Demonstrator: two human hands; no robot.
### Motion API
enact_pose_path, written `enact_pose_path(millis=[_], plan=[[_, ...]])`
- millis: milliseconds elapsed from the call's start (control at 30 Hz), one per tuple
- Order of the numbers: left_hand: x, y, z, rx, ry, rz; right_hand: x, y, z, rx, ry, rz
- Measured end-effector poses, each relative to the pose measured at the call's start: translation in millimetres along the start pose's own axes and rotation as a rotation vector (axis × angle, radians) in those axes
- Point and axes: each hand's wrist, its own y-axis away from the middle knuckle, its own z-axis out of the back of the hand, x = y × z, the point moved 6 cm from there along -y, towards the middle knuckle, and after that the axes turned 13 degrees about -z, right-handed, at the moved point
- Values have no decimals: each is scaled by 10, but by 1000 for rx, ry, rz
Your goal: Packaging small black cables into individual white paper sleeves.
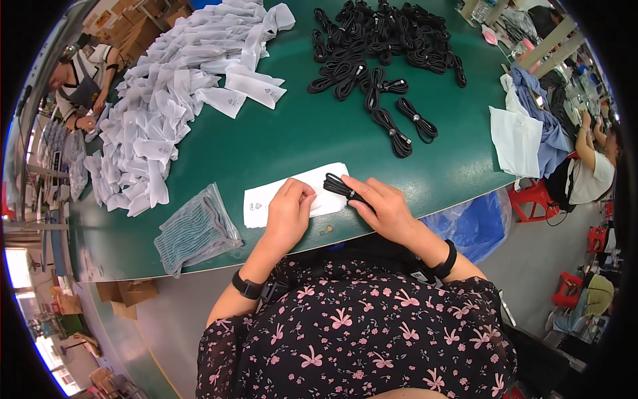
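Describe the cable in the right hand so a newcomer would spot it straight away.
Find the big green table, then the flat white stack beside its near edge. Over the stack's right end, the right hand holds a black cable coil. The other black coils lie loose farther back; this is the only one in a hand.

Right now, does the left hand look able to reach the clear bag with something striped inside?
Probably yes: the clear bag lies close to the left hand, on its left, and only flat white packets and bare table lie between.
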Motion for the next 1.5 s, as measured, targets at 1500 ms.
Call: enact_pose_path(millis=[1500], plan=[[-245,-156,-111,75,-131,-262,-842,-331,337,-71,412,-353]])
